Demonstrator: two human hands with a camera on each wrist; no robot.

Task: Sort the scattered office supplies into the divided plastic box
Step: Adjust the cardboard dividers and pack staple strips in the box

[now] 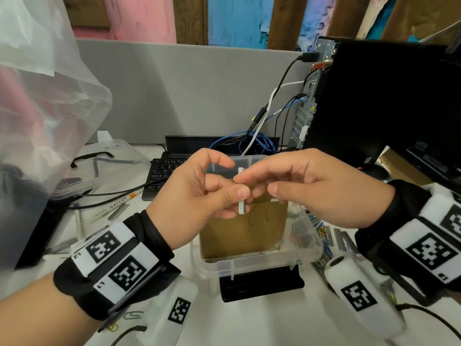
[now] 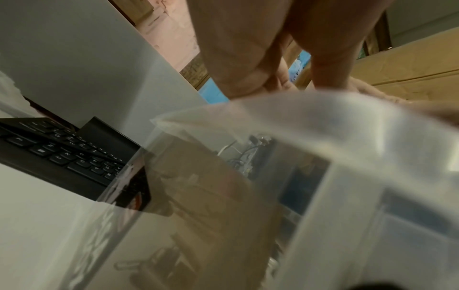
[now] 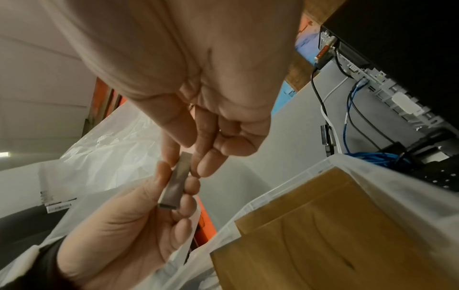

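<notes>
My left hand [image 1: 199, 193] and right hand [image 1: 299, 186] both pinch the staple strip [image 1: 241, 207] mid-frame; it could snap and miss the box [image 1: 259, 264].

Both hands raised, fingertips meeting. Left hand [image 1: 199, 186]: thumb and curled fingers pinch a staple strip [image 3: 175, 184] near its lower end. Right hand [image 1: 306, 186]: thumb and fingers pinch its upper end. Wrists wear black bands.
</notes>
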